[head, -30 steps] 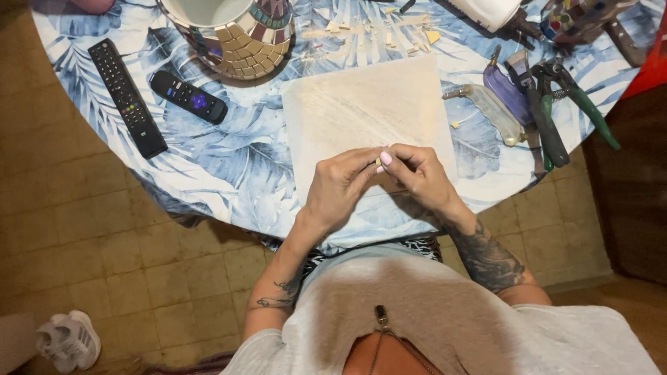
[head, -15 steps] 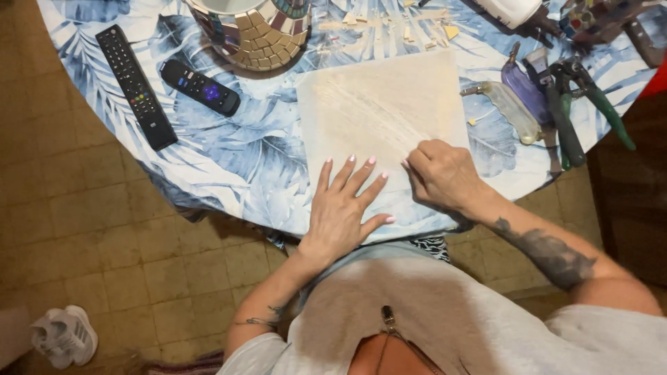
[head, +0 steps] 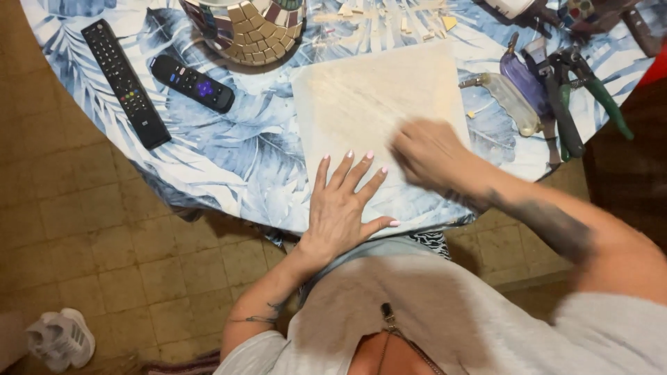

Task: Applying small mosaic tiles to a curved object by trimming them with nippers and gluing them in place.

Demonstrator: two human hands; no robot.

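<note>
A pale square board (head: 372,97) lies on the round table with the blue leaf-print cloth (head: 236,160). My left hand (head: 344,205) rests flat on the board's near edge, fingers spread, holding nothing. Blurred by motion, my right hand (head: 427,153) sits over the board's lower right part with its fingers curled; I cannot see whether anything is in it.
Two remote controls, a long one (head: 125,83) and a short one (head: 193,83), lie at the left. A mosaic-covered bowl (head: 246,28) stands at the far edge. Pliers with green handles (head: 580,97), a purple lighter (head: 524,80) and a clear tube (head: 507,101) lie at the right. Tiled floor and a white shoe (head: 62,340) are below.
My hands were together at the board's near edge; they parted. The left went flat on the board, the right slid right and now moves fast across it.
</note>
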